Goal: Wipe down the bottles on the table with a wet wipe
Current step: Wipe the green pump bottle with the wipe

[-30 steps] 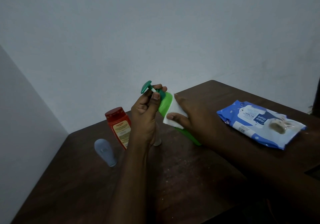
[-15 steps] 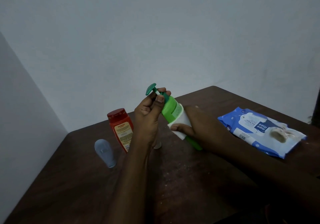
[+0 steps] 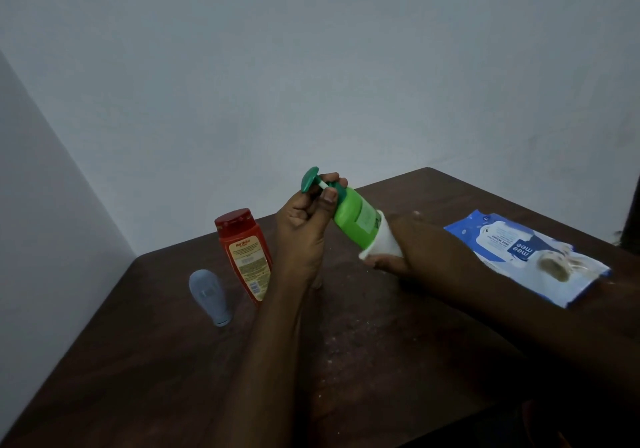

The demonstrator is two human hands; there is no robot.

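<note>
We log the left hand (image 3: 304, 219) pinching the dark green neck of the green plastic pump bottle (image 3: 353, 217), with fingers and thumb curled round it just under the pump head. The bottle is tilted, pump end up and to the left, over the middle of the table. Its base end is hidden behind the right hand (image 3: 403, 243), so we cannot tell if it touches the wood. The right hand is wrapped round the white wet wipe (image 3: 381, 241), which sleeves the bottle's lower body.

Step in hand, as we judge it: wiping the green bottle's body. To do it well we'd brace the neck firmly, slide the wipe along the full length, and turn the bottle so every side gets covered. We'd also avoid pressing the pump head. Shoulder and pump likely need a pass too.

The red plastic bottle (image 3: 244, 257) with a printed label and the small grey-blue squeeze bottle (image 3: 209, 297) stand just left of the left forearm, near each other but apart. A blue wet-wipe pack (image 3: 519, 257) lies flat at the right. The dark brown wooden table (image 3: 346, 361) has pale specks on it and sits in a corner of plain grey-white wall (image 3: 311, 67). Dim light.
</note>
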